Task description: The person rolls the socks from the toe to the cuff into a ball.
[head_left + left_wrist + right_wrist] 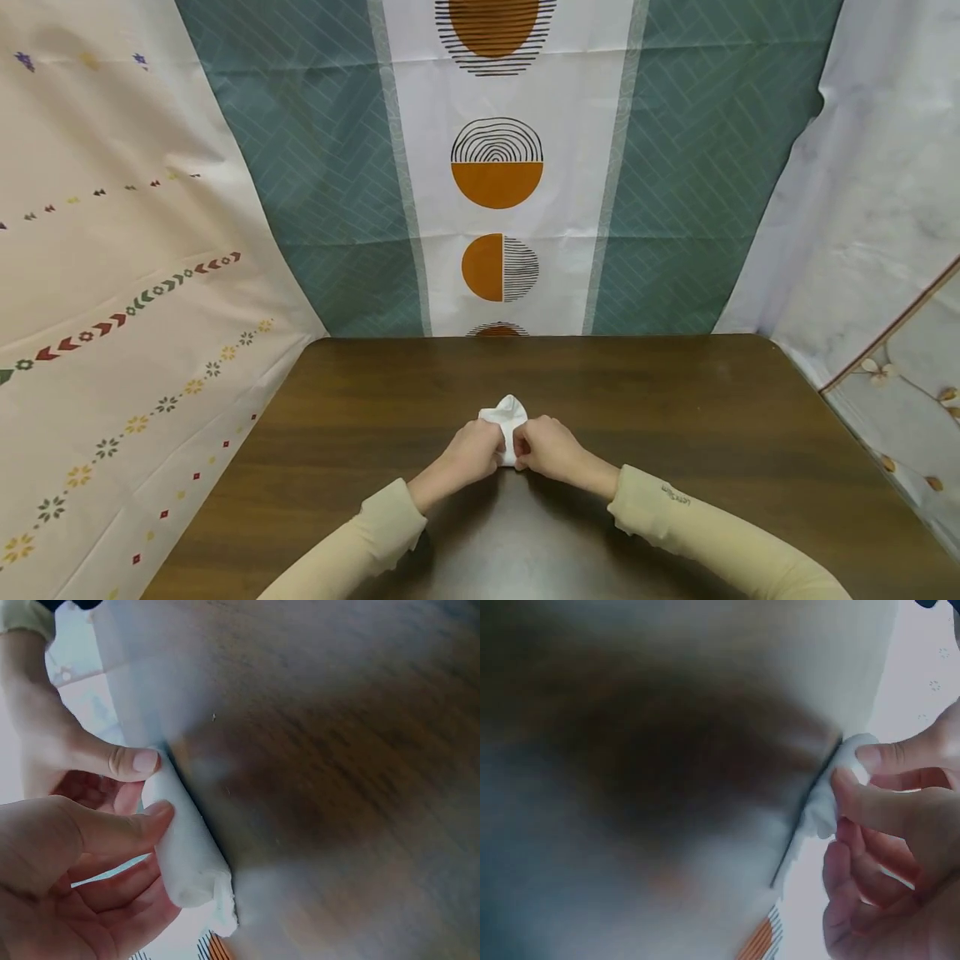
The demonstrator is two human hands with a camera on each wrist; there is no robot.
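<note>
Sleeve (678, 500) w/ small print, unreadable; L hand (472, 454) & R hand (551, 450) fingers pinching white rolled cloth (508, 421) on table (675, 400).

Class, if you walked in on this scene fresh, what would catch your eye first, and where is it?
First, the small white cloth at the middle of the dark wooden table, pinched between the left hand and the right hand. Then the backdrop behind, with orange half-circles down its white centre stripe.

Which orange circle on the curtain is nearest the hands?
The lowest orange circle, half hidden behind the table edge, just beyond the white cloth both hands hold.
</note>
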